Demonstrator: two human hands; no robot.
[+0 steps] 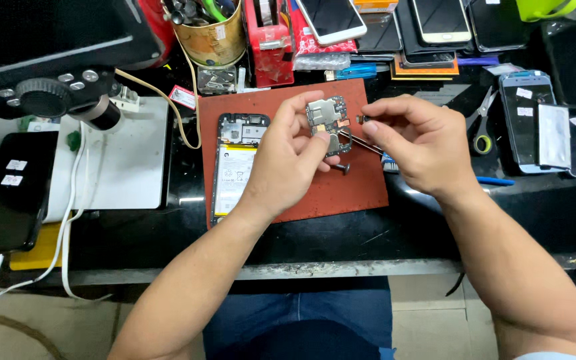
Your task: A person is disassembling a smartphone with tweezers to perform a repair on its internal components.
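My left hand (287, 157) holds a small phone circuit board (329, 117) up over a red-brown work mat (361, 190). My right hand (416, 143) pinches a tiny dark part (361, 119) just right of the board, and a thin metal tool (360, 143) runs under its fingers. An opened phone body (236, 167) with a white and yellow battery lies on the mat's left side. A small dark screw-like piece (341, 168) rests on the mat below the board.
Several phones and screens (535, 120) cover the right and back of the bench. Scissors (483, 113) lie right of the mat. A tin of tools (211, 33) stands behind, a white pad (128, 160) and a black phone (11, 190) lie left.
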